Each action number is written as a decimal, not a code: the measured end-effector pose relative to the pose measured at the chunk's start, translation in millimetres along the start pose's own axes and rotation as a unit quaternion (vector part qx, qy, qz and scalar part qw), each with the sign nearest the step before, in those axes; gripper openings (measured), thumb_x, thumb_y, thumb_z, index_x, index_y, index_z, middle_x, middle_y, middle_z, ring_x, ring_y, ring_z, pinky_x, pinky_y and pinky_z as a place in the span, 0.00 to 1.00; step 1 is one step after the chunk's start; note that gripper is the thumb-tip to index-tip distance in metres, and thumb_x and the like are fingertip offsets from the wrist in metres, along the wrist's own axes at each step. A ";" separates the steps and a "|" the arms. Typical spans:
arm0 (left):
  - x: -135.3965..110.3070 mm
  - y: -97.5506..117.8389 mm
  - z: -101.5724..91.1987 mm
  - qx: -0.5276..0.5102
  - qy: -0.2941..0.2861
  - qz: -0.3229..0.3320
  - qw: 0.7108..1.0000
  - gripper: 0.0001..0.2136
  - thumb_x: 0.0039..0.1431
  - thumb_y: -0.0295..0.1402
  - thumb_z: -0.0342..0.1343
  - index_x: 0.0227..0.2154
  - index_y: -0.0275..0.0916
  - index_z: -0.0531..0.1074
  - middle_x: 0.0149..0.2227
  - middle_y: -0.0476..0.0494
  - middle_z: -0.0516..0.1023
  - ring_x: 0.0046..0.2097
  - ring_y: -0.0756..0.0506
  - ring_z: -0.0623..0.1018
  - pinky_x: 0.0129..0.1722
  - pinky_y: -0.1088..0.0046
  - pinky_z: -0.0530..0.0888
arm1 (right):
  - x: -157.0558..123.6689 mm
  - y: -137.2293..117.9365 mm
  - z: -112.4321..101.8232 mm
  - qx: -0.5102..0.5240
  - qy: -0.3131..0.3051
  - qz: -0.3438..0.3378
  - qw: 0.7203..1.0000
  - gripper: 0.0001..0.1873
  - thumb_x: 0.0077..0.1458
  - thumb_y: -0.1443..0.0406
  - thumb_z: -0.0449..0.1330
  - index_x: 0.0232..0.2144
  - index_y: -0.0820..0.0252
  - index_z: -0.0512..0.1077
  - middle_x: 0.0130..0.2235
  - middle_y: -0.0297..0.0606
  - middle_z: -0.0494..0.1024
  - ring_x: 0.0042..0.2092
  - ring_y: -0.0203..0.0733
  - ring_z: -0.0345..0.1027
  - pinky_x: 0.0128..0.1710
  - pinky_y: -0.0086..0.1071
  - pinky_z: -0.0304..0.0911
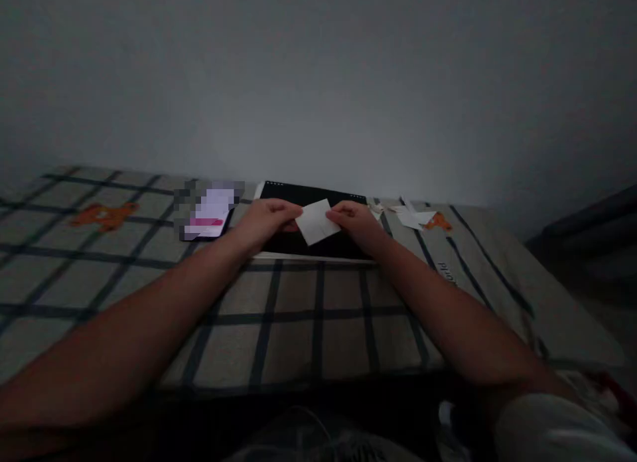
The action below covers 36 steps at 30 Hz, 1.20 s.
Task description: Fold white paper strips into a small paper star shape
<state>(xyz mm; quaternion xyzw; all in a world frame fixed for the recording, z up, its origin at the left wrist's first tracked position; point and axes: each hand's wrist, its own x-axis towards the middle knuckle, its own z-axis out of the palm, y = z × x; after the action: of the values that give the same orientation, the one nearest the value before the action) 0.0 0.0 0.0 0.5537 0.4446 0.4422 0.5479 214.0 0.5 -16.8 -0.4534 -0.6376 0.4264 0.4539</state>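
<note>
A small white square of paper (pixel 317 223) is held up between my two hands, tilted so that one corner points down. My left hand (pixel 270 222) pinches its left corner between thumb and fingers. At the opposite corner, my right hand (pixel 355 222) grips it the same way. Below the paper lies a flat black board or folder (pixel 318 246) with a pale edge, partly covered by my hands. The light is dim, so fine marks on the paper cannot be made out.
A phone (pixel 212 213) with a lit screen lies left of the black board. White paper scraps (pixel 412 216) lie to the right. A checked cloth (pixel 298 322) covers the table, which meets a grey wall (pixel 318 90) at the back. Something dark (pixel 592 230) stands at far right.
</note>
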 end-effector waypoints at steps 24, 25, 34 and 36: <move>-0.7 -9.0 -1.2 0.286 -0.048 0.149 0.945 0.10 0.52 0.38 0.58 0.31 0.37 0.79 0.28 0.47 0.79 0.31 0.49 0.75 0.29 0.75 0.69 | -5.3 -4.2 7.8 -0.085 -0.083 -0.073 0.990 0.12 0.52 0.57 0.61 0.31 0.61 0.74 0.31 0.35 0.76 0.32 0.36 0.66 0.32 0.31 0.60; -0.9 -8.9 -0.7 0.284 -0.043 0.150 0.946 0.10 0.52 0.38 0.59 0.31 0.37 0.79 0.28 0.47 0.79 0.30 0.49 0.75 0.29 0.75 0.69 | -5.9 -5.2 8.2 -0.094 -0.078 -0.082 0.989 0.11 0.53 0.58 0.61 0.31 0.61 0.75 0.31 0.35 0.76 0.32 0.36 0.66 0.32 0.31 0.60; -4.7 -3.2 1.2 0.314 -0.055 0.163 0.934 0.10 0.54 0.39 0.57 0.30 0.38 0.79 0.27 0.47 0.79 0.30 0.49 0.75 0.27 0.75 0.67 | -7.0 -7.8 10.0 -0.126 -0.069 -0.086 0.986 0.13 0.53 0.56 0.62 0.29 0.61 0.76 0.29 0.35 0.76 0.31 0.36 0.66 0.30 0.30 0.58; -4.7 -2.5 1.3 0.317 -0.046 0.173 0.931 0.10 0.55 0.39 0.58 0.30 0.39 0.79 0.29 0.47 0.80 0.32 0.48 0.75 0.29 0.75 0.68 | -6.7 -7.9 9.1 -0.132 -0.052 -0.083 0.986 0.15 0.51 0.54 0.63 0.28 0.61 0.75 0.28 0.35 0.76 0.30 0.36 0.65 0.30 0.30 0.58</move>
<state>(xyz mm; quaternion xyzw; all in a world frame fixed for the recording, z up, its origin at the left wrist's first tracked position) 0.3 -4.8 -2.5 0.7865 0.4337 0.3400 0.2788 204.9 -8.9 -12.6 -0.4318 -0.7464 0.3224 0.3905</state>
